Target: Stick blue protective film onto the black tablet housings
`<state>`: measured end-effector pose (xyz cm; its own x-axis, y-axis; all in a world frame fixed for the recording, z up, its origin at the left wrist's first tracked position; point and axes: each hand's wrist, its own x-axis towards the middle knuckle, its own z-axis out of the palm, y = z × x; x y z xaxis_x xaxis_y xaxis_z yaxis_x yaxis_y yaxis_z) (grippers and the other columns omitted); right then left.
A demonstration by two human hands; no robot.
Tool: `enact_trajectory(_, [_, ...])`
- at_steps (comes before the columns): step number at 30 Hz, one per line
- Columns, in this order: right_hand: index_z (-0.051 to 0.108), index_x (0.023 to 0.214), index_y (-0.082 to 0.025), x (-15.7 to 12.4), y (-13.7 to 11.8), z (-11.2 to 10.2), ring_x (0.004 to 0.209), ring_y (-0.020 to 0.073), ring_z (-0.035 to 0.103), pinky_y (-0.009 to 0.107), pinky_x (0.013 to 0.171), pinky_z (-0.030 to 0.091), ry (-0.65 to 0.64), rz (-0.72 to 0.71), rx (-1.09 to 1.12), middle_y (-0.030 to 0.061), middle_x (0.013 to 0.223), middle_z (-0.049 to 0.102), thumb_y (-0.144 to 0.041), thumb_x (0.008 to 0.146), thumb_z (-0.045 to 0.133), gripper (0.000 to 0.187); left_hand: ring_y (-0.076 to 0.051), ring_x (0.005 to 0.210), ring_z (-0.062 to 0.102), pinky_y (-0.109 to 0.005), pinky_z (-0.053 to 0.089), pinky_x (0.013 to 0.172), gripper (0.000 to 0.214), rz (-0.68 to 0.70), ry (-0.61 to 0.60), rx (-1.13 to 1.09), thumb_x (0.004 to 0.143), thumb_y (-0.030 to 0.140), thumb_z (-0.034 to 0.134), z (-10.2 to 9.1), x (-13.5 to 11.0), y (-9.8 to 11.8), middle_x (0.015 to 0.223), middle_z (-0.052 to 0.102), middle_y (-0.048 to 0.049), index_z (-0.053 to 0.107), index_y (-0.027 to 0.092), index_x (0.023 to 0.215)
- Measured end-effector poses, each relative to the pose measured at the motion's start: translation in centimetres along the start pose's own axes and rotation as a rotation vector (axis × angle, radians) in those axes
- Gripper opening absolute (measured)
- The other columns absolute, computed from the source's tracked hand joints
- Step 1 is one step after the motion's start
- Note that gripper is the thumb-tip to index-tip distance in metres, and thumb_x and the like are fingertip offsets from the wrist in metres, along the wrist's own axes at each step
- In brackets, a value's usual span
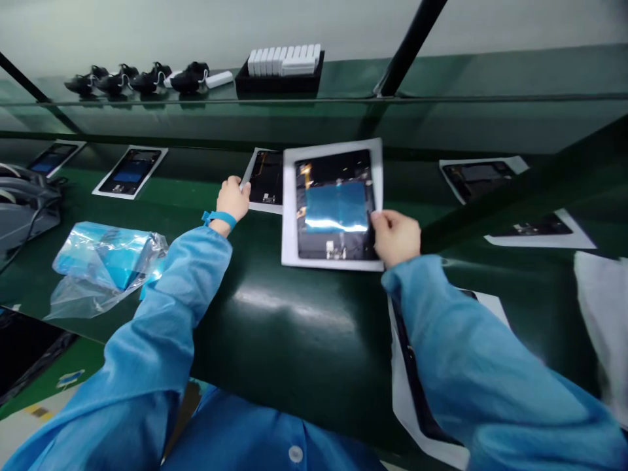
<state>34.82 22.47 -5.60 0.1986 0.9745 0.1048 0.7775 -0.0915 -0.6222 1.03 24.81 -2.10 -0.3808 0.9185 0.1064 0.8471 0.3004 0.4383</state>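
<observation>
My right hand [398,237] is closed on the right edge of an opened tablet [333,242], holding it up with a white sheet [290,242] behind it. A blue rectangle and gold-coloured flex strips show on the tablet's dark inside. My left hand [233,199], with a blue band at the wrist, has its fingers curled at the left edge of another white sheet. On that sheet lies a second opened tablet [265,176], partly hidden by the raised one.
More opened tablets on white sheets lie at left [130,171] and right [478,178]; another lies under my right sleeve. A bag of blue film [108,255] sits left. A slanted dark post [530,183] crosses the right. A black tray [279,85] stands on the shelf.
</observation>
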Motion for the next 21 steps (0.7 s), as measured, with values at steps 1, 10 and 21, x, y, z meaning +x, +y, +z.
enact_trajectory(1, [0.073, 0.092, -0.015, 2.6, 0.3, 0.1, 0.086, 0.0246, 0.064, 0.035, 0.082, 0.047, 0.016, 0.049, -0.028, 0.0105, 0.085, 0.07, -0.035, 0.092, 0.051, 0.029, -0.033, 0.127, 0.056, -0.047, 0.044, 0.109, 0.036, -0.073, 0.007, 0.033, 0.101, 0.032, 0.051, 1.1, 1.0, -0.2, 0.135, 0.058, -0.0222, 0.054, 0.01, 0.13])
enact_trajectory(10, [0.074, 0.103, -0.006, 9.9, 1.5, 1.9, 0.101, 0.0288, 0.064, 0.042, 0.088, 0.047, -0.013, 0.259, -0.1, 0.0224, 0.105, 0.066, -0.024, 0.089, 0.057, 0.029, -0.027, 0.129, 0.055, -0.055, 0.042, 0.114, 0.035, -0.264, 0.037, 0.121, 0.099, 0.034, 0.061, 6.5, 6.0, -2.0, 0.136, 0.059, -0.0113, 0.06, 0.015, 0.128])
enact_trajectory(21, [0.07, 0.095, -0.016, -0.9, -6.0, 8.0, 0.088, 0.0211, 0.066, 0.038, 0.091, 0.053, -0.327, -0.016, 0.454, 0.0086, 0.092, 0.072, -0.026, 0.081, 0.066, 0.018, -0.02, 0.104, 0.066, -0.041, 0.059, 0.091, 0.034, -0.268, -0.039, -0.23, 0.098, 0.038, 0.064, 3.0, 6.8, -2.4, 0.119, 0.066, -0.009, 0.062, 0.014, 0.121])
